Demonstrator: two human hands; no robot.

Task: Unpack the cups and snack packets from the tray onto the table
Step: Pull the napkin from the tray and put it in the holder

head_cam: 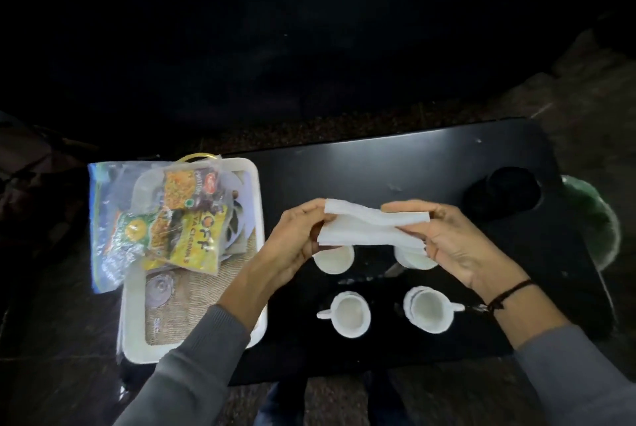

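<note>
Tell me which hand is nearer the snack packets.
Left. The left hand pinches the napkin just right of the snack packets; the right hand pinches its other end, farther right.

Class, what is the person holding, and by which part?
A white napkin, pinched at its left end by the left hand and its right end by the right hand.

White cups (351,313) on table (395,167), packets (186,219) in tray (137,355)

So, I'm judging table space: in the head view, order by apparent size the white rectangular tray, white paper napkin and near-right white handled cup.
1. White rectangular tray
2. White paper napkin, though it is held up nearer the camera, which flatters it
3. Near-right white handled cup
</note>
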